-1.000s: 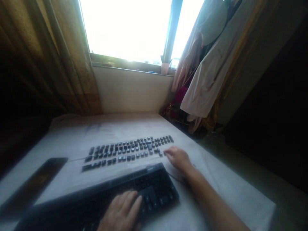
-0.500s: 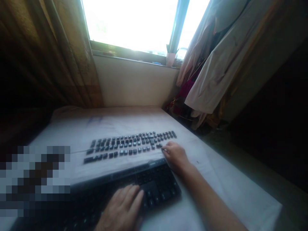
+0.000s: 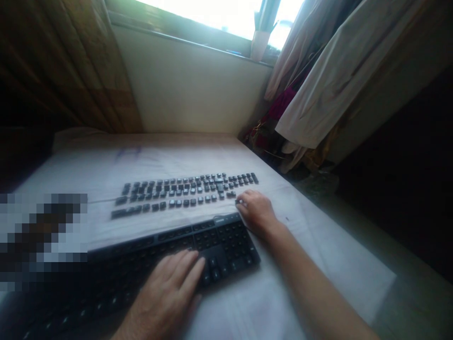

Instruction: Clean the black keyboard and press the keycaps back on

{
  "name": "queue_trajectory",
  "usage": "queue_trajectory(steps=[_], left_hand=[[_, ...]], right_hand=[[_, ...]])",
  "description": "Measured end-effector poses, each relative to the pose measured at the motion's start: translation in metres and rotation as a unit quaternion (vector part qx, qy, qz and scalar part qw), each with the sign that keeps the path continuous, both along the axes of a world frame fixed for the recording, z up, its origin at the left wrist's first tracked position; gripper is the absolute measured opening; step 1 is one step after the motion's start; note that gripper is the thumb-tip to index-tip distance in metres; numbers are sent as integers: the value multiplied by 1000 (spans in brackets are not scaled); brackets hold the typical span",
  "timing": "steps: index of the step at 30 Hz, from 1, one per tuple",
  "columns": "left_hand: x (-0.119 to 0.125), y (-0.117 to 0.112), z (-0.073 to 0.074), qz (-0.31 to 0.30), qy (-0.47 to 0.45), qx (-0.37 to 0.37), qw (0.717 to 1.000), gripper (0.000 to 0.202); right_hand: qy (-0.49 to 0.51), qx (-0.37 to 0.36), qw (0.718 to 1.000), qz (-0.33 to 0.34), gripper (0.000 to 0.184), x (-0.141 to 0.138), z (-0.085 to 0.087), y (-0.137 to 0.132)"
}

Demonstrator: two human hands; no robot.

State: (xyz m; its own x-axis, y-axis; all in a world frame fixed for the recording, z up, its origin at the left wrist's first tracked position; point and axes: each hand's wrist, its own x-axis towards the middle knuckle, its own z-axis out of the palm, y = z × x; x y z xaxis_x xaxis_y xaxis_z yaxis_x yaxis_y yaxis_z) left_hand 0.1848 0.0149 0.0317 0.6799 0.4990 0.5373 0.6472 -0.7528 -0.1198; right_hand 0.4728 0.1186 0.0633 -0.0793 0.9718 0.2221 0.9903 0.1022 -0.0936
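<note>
A black keyboard (image 3: 166,241) lies slanted across the white-covered surface, with many of its keycaps off and only some left along the near edge. Across its near side rests my left hand (image 3: 170,281), fingers stretched out and lying flat, the thumb partly hidden at the near edge. Beyond the keyboard, loose black keycaps (image 3: 179,189) are laid out in rows. At the right end of the nearest row, my right hand (image 3: 256,208) pinches a small keycap (image 3: 238,202) between thumb and fingertips, just above or touching the cloth.
The white cloth (image 3: 329,250) covers the tabletop, whose right edge runs diagonally past my right arm. A blurred-out patch (image 3: 42,231) hides an area at left. Behind are a brown curtain (image 3: 88,85), a windowsill pot (image 3: 260,45) and hanging clothes (image 3: 318,99).
The view has tilted down, so everything sits higher in the picture. My right hand has stayed by the end of the nearest keycap row, and my left hand remains on the keyboard.
</note>
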Motion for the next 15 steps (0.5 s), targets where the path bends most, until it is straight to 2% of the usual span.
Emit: queue_trajectory(steps=[4, 9, 13, 15], left_hand=[[1, 1, -1, 1, 2, -1, 1000, 37], [4, 0, -2, 1, -16, -1, 1000, 35], [7, -5, -1, 27, -22, -21, 999, 35], [9, -7, -2, 34, -35, -31, 998, 35]], right_hand=[[24, 19, 1000, 2, 13, 1, 3, -1], [80, 35, 996, 23, 9, 3, 21, -12], [137, 7, 986, 91, 8, -2, 28, -44], [208, -28, 967, 145, 11, -6, 24, -62]])
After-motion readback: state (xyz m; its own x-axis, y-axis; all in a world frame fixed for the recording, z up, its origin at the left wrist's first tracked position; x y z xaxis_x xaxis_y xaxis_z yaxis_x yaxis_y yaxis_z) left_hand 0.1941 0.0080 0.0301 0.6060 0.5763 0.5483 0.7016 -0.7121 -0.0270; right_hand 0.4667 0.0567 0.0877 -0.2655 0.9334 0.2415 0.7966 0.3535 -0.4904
